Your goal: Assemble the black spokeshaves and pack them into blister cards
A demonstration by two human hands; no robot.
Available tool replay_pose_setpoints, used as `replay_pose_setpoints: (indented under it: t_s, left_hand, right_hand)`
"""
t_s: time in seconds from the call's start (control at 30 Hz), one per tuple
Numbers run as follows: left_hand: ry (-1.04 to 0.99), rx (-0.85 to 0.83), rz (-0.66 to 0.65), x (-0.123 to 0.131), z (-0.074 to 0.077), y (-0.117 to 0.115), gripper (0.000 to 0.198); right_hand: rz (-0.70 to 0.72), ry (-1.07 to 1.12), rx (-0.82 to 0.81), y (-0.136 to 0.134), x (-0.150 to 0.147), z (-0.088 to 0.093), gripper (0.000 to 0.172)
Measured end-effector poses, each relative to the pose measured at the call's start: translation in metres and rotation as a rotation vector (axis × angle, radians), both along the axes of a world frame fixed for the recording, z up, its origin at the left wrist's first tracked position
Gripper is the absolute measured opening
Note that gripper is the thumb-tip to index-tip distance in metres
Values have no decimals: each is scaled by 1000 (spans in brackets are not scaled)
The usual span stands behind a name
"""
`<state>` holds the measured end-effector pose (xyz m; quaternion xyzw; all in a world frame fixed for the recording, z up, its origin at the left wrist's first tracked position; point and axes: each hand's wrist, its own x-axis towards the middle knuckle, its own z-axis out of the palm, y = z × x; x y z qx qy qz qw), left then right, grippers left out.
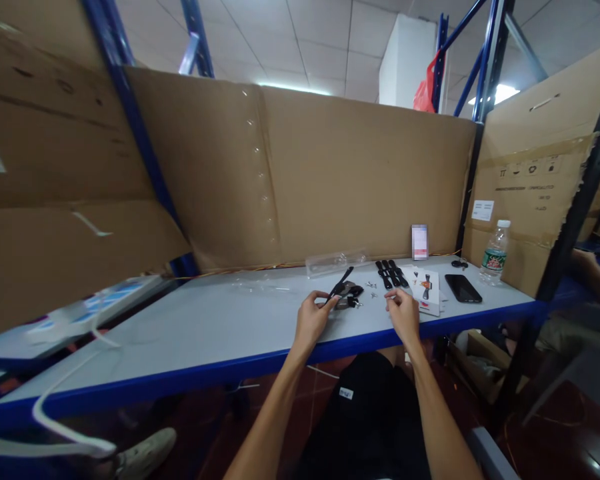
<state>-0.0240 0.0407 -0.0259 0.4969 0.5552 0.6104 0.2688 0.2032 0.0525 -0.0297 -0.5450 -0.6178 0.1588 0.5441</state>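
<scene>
My left hand [312,321] is closed on a thin black strap-like piece [344,280], which slants up and away from the fingers. Just beyond that hand, a dark clump of black and grey parts [351,291] lies on the table, partly hidden by the fingers and the strap-like piece. My right hand [405,315] hovers at the table's front, thumb and fingertips pinched together; whatever is between them is too small to make out. Several small shiny metal pieces [371,285] are scattered between the two hands. Beyond my right hand sit several black elongated parts [391,273] in a row.
A printed leaflet [429,293] lies right of my right hand, beside a black phone [463,288]. A water bottle [494,257] stands at the right end. Clear plastic packaging [325,265] rests along the cardboard back wall [360,173]. Another phone [420,241] leans upright there.
</scene>
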Motion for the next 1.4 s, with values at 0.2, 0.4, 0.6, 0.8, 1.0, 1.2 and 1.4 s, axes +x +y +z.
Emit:
replay_pose_setpoints:
  t_s: [0.2, 0.4, 0.6, 0.8, 1.0, 1.2, 1.4]
  left_hand:
    - [34, -20, -5, 3, 0, 0, 44]
    - [29, -12, -36, 2, 2, -1, 42]
    - [-158, -23, -66, 4, 5, 0, 41]
    - [-238, 23, -27, 4, 5, 1, 36]
    - [-251, 51, -4, 7, 4, 4, 37]
    - [-316, 62, 15, 8, 6, 4, 33]
    - [-344, 63, 1, 7, 6, 4, 35]
  right_hand:
    - [-118, -214, -117, -15, -11, 13, 21]
    - [-178, -295, -130, -18, -12, 14, 20]
    - [-25, -325, -1, -2, -13, 2, 24]
    - [107, -461, -77, 52, -54, 13, 41]
    - [156, -722, -181, 75, -89, 16, 51]
    - [195, -692, -42, 79, -84, 25, 53]
    - [243, -667, 23, 77, -43, 32, 41]
